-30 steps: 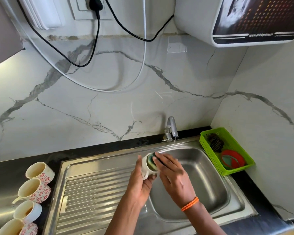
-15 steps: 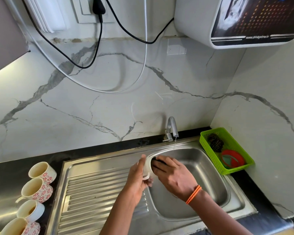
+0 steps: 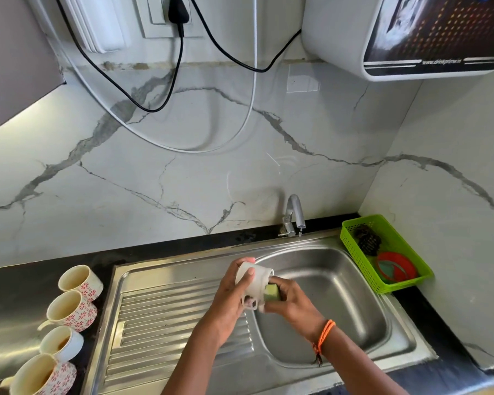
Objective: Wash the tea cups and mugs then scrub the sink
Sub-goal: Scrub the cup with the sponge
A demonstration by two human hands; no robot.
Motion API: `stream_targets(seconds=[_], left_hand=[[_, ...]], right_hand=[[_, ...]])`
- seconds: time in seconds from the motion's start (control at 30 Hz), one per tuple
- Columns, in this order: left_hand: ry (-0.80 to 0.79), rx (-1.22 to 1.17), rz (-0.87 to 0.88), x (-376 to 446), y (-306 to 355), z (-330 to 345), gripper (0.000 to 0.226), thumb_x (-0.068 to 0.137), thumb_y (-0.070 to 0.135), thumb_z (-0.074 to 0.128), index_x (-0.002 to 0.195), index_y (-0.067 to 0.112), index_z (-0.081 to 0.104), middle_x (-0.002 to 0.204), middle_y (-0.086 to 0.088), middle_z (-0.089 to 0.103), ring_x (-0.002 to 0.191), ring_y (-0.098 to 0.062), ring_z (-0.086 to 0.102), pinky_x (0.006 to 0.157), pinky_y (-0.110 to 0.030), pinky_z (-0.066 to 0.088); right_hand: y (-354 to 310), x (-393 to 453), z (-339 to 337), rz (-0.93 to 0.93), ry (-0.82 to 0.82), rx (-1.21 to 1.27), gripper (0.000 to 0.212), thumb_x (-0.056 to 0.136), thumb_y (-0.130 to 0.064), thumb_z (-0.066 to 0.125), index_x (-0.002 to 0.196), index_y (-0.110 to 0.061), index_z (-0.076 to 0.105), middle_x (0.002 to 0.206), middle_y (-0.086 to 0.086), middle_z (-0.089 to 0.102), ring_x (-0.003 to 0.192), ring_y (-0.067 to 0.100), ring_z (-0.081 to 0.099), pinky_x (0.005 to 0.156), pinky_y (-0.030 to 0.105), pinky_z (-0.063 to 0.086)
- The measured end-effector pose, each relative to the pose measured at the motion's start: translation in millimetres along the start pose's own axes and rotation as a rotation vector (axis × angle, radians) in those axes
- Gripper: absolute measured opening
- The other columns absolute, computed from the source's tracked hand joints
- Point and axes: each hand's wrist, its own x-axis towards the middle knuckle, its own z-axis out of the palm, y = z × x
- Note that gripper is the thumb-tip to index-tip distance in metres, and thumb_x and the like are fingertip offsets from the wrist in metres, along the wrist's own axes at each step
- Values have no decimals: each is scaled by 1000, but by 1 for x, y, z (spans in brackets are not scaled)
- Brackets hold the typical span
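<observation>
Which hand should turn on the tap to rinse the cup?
Probably the right hand: it is nearer the tap and holds only the sponge. The left hand grips the cup.

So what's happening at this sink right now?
A person is washing a white cup over the sink. The left hand grips the cup, tipped on its side, while the right hand holds a green sponge against it. Four more cups wait in a row on the counter to the left, some with brown residue inside. The tap shows no visible running water. A green basket beside the sink holds scrubbers.
</observation>
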Motion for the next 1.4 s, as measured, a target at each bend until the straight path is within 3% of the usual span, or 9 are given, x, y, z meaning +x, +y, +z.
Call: stream_targets(seconds=[0.13,0.23,0.33,0.47,0.6,0.9,1.07,1.17,1.4], left_hand=[[84,4,-93,3,5,1,28,103,42,64,123,26,75,105,-15,75,83,-24,66,73,-39,57],[100,32,-133,1,9,-1,29,101,46,65,116,25,79,87,-15,71,67,-25,59,70,-42,55],[99,48,-109,0,12,2,28,99,44,69,116,23,78,91,-16,74,71,-26,64,65,-39,56],[44,-29,-29,-5,5,-2,42,90,38,82,127,23,68,121,-20,69,94,-26,70,73,-41,58],[-64,-123,-2,-6,0,-13,54,87,19,83,135,21,60,129,-20,65,106,-33,65,83,-42,58],[87,-37,-100,-5,15,-1,29,98,42,69,118,23,78,99,-14,76,74,-22,66,57,-31,53],[54,-85,-67,-7,7,-4,41,93,35,80,127,16,69,110,-16,72,85,-24,67,67,-36,53],[-23,-148,-3,-9,-2,-9,47,93,13,80,134,15,59,119,-14,69,96,-28,70,74,-40,61],[-160,-98,88,0,-1,-19,61,83,0,82,138,13,59,150,-12,59,130,-33,60,101,-43,53]], right_hand=[[14,-6,-3,-534,82,-1185,39,76,-21,64,115,-27,65,135,-11,60,131,7,49,93,40,40],[11,-9,2,-623,23,-1437,46,83,-19,52,129,-24,57,148,-4,52,143,17,45,98,45,42],[18,-8,16,-457,91,-1152,39,78,-20,56,116,-24,63,131,-7,60,127,17,56,89,34,45],[2,4,15,69,47,109,28,75,-14,67,102,-16,74,88,4,67,77,12,58,66,29,45],[-2,3,1,139,-1,521,45,75,-2,64,120,2,68,96,18,66,82,21,58,62,29,42],[13,-2,0,-636,55,-1200,29,90,-33,66,116,-22,65,131,-3,63,127,17,54,96,33,49],[1,2,19,-15,55,-76,18,82,-20,62,94,-10,70,84,-1,67,73,11,57,62,25,46],[0,7,8,160,82,515,29,81,-12,64,106,2,71,89,17,66,72,20,59,54,27,42],[1,3,0,72,39,569,31,82,-3,77,112,-1,73,95,17,68,77,19,63,59,28,49]])
